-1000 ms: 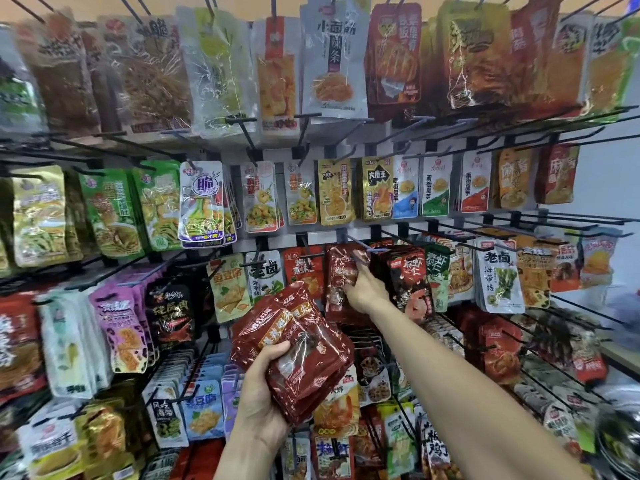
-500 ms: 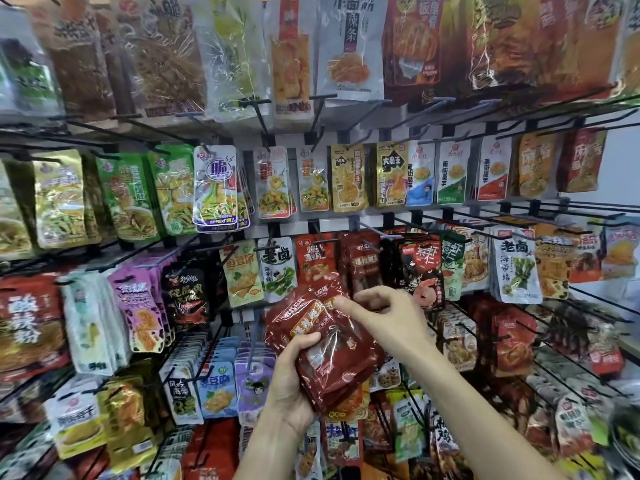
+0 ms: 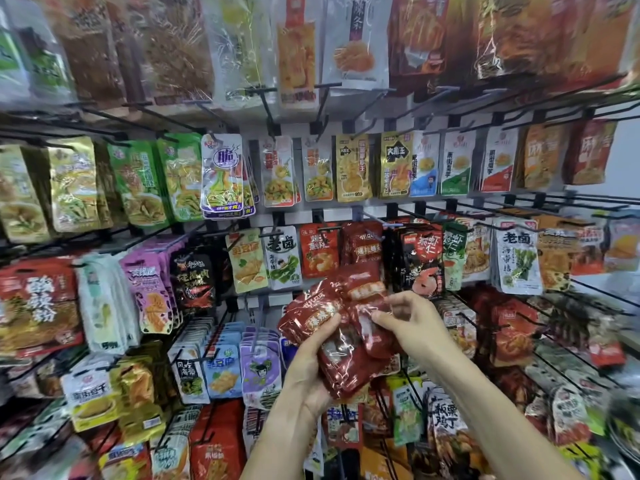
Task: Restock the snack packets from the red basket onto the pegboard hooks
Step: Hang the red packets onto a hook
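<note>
My left hand (image 3: 313,365) grips a fanned stack of dark red snack packets (image 3: 343,344) in front of the pegboard. My right hand (image 3: 414,322) pinches the top edge of one packet in that stack with thumb and forefinger. Matching dark red packets (image 3: 362,242) hang on a hook (image 3: 372,218) just above the stack, in the third row of the pegboard. The red basket is out of view.
The pegboard (image 3: 325,128) is packed with rows of hanging snack packets on black wire hooks. Black packets (image 3: 420,259) hang right of the red ones, orange-red ones (image 3: 318,249) to their left. Bare hook ends (image 3: 588,296) stick out at the right.
My right hand left the hanging red packets on the hook and came down to the stack in my left hand, where it now pinches a packet. The view shifted closer.
</note>
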`<state>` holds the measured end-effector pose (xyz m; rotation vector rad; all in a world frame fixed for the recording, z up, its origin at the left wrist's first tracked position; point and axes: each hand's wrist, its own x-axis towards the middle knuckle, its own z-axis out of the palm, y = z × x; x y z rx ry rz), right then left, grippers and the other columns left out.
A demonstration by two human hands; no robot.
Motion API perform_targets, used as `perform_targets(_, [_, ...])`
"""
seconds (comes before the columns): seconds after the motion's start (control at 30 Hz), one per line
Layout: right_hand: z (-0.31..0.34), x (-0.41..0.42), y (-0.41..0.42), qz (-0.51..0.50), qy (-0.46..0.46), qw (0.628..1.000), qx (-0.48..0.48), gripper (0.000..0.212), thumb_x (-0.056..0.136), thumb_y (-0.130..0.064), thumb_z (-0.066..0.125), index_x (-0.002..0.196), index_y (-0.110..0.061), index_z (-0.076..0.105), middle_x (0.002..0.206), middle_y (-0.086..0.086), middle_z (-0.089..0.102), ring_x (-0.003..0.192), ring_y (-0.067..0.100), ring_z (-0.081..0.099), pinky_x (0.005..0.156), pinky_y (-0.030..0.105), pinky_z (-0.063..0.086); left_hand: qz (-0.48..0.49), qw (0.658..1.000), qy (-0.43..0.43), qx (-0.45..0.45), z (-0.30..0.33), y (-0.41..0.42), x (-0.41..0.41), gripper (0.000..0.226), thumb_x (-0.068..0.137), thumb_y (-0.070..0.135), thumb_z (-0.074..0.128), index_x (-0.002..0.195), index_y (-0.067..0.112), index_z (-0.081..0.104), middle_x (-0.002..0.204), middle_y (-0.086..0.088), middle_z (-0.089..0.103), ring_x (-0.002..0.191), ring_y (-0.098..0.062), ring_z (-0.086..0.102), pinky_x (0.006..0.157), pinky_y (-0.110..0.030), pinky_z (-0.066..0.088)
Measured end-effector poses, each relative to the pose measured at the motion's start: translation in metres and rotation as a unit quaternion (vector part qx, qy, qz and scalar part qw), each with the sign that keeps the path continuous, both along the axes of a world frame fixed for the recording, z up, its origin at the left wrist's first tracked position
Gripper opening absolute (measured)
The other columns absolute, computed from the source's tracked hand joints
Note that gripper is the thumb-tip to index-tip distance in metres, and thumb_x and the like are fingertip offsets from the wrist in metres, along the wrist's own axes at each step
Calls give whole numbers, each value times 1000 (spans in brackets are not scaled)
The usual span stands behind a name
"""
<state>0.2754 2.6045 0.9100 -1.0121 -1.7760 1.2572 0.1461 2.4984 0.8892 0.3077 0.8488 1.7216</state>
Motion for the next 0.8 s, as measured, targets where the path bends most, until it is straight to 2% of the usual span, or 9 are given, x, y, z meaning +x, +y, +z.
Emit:
perform_targets(0.13, [6,5,-3,-22,66,997,-41,37,101,-17,65,127,-23,40,122,7,60,90,25,75,81,53,63,12,1000,11,-12,0,3,-1,25,92,12,68,80,-3,83,95,-25,78,71,-37,78,63,-46,67])
perform_targets(0.27, [9,8,-9,-15,119,993,13,54,101,1,59,133,-29,28,114,-7,54,77,8,72,74,52,64,5,1000,18,-23,1,2,-1,26,90,14,69,75,-3,82,91,-24,77,67,-36,77,60,-46,66])
perform_targets(0.37, [16,3,-7,-30,111,991,70,58,98,-2,59,127,-47,37,120,-9,52,89,19,68,77,61,61,19,999,10,-27,-2,0,-4,20,86,14,74,85,-4,82,99,-26,77,74,-39,76,75,-53,62])
perform_targets(0.43, [22,-4,-6,-50,94,988,110,62,95,-9,62,125,-58,41,127,-9,57,104,33,65,85,64,58,34,999,0,-30,-5,-3,-8,23,85,13,74,100,-4,77,104,-27,77,82,-41,75,91,-56,56])
perform_targets(0.5, [25,-12,0,-56,77,986,136,65,92,-12,62,129,-61,42,131,-17,56,115,38,61,94,65,54,43,999,-6,-31,-9,-5,-12,30,83,12,75,108,-4,73,106,-27,76,86,-42,73,100,-59,51])
perform_targets(0.57, [29,-19,6,-64,58,986,140,66,94,-13,61,137,-59,41,128,-16,52,122,32,57,100,60,52,42,999,-6,-29,-11,-6,-15,35,81,13,76,111,-5,72,110,-28,75,88,-43,73,102,-61,50])
perform_targets(0.63, [31,-22,13,-71,39,988,129,64,99,-14,58,145,-55,39,121,-10,46,129,22,47,105,45,43,38,999,-9,-22,-11,-7,-18,37,82,13,76,114,-5,72,115,-29,74,93,-44,72,107,-64,48])
perform_targets(0.7, [31,-22,19,-73,19,989,127,63,102,-16,56,152,-50,37,121,-6,41,127,20,44,105,40,39,37,999,-10,-13,-10,-7,-21,38,81,13,76,113,-5,71,114,-30,74,95,-45,71,111,-67,43])
perform_targets(0.8, [30,-21,22,-67,-9,989,130,63,104,-18,54,157,-46,34,136,5,45,118,16,42,106,37,37,43,999,6,-11,-6,-10,-22,39,80,14,76,114,-3,70,106,-29,75,88,-45,73,93,-65,55])
